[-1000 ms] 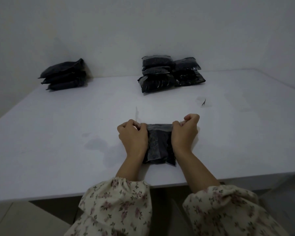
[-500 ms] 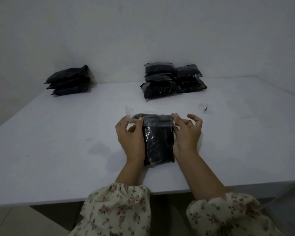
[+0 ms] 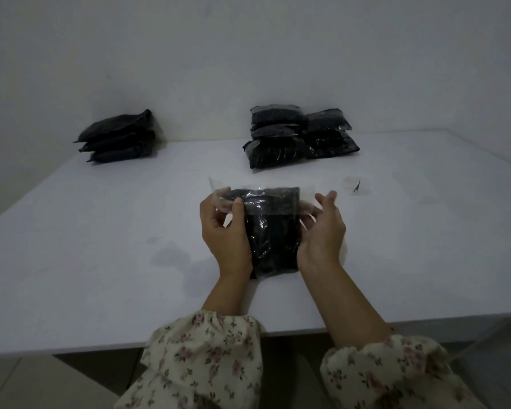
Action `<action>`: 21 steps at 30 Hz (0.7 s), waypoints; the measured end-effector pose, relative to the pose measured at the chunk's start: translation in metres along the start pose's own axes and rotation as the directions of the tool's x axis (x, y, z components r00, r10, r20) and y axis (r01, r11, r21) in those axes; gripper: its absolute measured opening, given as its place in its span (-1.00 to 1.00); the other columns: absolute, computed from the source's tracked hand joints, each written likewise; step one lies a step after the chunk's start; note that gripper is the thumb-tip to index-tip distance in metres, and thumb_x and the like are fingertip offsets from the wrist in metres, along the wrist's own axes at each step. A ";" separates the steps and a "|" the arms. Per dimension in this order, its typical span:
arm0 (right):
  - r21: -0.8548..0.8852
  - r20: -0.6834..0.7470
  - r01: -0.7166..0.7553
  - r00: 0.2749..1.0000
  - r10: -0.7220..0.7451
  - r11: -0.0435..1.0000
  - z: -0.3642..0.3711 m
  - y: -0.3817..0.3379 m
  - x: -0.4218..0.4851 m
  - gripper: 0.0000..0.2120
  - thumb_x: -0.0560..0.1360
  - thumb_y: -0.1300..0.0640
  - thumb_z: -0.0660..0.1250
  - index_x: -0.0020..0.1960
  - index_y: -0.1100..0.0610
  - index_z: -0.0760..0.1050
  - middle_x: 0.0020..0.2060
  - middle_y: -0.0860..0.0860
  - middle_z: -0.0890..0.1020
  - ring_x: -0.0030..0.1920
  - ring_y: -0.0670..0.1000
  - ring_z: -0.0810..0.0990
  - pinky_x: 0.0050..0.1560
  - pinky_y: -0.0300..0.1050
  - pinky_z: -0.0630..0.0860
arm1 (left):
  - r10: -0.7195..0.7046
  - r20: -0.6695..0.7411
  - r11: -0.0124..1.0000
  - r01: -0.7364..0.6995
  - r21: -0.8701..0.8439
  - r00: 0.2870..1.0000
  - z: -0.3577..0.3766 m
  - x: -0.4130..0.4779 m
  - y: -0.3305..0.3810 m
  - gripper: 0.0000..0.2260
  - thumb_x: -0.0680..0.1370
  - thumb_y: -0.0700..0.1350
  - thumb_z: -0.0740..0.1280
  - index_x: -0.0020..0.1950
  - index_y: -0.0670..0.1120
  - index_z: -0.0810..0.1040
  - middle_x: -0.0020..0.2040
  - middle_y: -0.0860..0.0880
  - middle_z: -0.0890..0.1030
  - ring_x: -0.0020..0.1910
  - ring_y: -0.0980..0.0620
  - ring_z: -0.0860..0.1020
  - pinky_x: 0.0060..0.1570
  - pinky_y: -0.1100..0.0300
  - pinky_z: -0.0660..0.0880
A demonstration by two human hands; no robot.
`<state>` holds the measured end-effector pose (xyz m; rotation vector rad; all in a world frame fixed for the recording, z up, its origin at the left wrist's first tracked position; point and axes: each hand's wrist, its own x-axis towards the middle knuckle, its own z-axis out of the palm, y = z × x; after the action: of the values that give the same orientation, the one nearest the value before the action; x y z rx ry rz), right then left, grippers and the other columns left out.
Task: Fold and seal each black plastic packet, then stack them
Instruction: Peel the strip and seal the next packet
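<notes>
A black plastic packet (image 3: 273, 231) with a clear flap along its top is held above the white table (image 3: 101, 246), near its front edge. My left hand (image 3: 224, 231) grips its left side, thumb and fingers pinching the clear flap's left end. On the other side, my right hand (image 3: 322, 228) holds the packet and the flap's right end, fingertips spread. A stack of three dark packets (image 3: 118, 137) sits at the back left by the wall. A pile of several shiny black packets (image 3: 295, 137) lies at the back centre.
A small dark scrap (image 3: 356, 186) lies on the table to the right of the held packet. Faint stains (image 3: 171, 255) mark the tabletop left of my hands. A pale wall rises directly behind the table's far edge.
The packet has been lifted from the table. Both hands opened from fists pressing its top edge and now hold its sides, stretching the clear flap out.
</notes>
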<state>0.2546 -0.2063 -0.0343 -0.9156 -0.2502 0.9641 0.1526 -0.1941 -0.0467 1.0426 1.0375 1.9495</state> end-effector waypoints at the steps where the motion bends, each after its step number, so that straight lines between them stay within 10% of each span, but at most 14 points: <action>1: -0.009 0.010 -0.012 1.000 0.012 1.000 -0.001 0.000 0.000 -0.63 0.61 -0.17 0.09 0.02 0.09 0.52 -0.19 0.05 0.65 -0.10 0.01 0.63 -0.02 -0.10 0.55 | 0.000 -0.009 1.000 0.000 -0.004 1.000 0.000 0.000 -0.002 -0.87 0.41 -0.05 0.37 -0.08 0.14 0.54 0.07 -0.29 0.54 0.01 -0.24 0.55 -0.11 0.22 0.51; 4: -0.062 0.075 -0.030 0.997 0.034 0.998 -0.005 -0.001 -0.002 -0.47 0.56 -0.30 -0.02 0.01 0.07 0.55 -0.18 -0.02 0.69 -0.07 -0.02 0.64 0.02 -0.11 0.53 | -0.013 -0.045 0.999 0.011 -0.031 0.999 0.001 0.002 -0.007 -0.88 0.42 -0.10 0.37 -0.07 -0.04 0.50 0.07 -0.06 0.58 0.03 -0.19 0.56 -0.09 0.23 0.49; 7: -0.150 0.150 -0.023 0.988 0.045 0.988 -0.004 0.001 -0.007 -0.64 0.51 -0.15 0.28 0.03 0.13 0.60 -0.14 -0.01 0.70 -0.06 -0.01 0.65 -0.04 -0.11 0.55 | -0.008 -0.061 0.999 0.006 -0.032 0.998 0.002 0.003 -0.009 -0.90 0.42 -0.11 0.37 -0.12 -0.05 0.49 0.04 0.10 0.58 0.06 -0.13 0.57 -0.02 0.17 0.50; 21: -0.046 0.079 -0.020 0.997 0.024 0.999 0.003 0.004 -0.006 -0.88 0.44 0.19 0.44 -0.03 0.17 0.64 -0.19 0.02 0.71 -0.19 -0.06 0.69 -0.16 -0.16 0.63 | -0.242 -0.141 0.959 0.259 0.114 0.960 0.001 0.007 -0.013 -0.76 0.49 0.11 0.38 -0.31 0.03 0.53 -0.08 -0.07 0.61 -0.05 -0.03 0.60 0.10 -0.02 0.53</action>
<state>0.2471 -0.2083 -0.0337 -0.9243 -0.3313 1.0197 0.1530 -0.1817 -0.0556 0.8185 1.3162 1.7765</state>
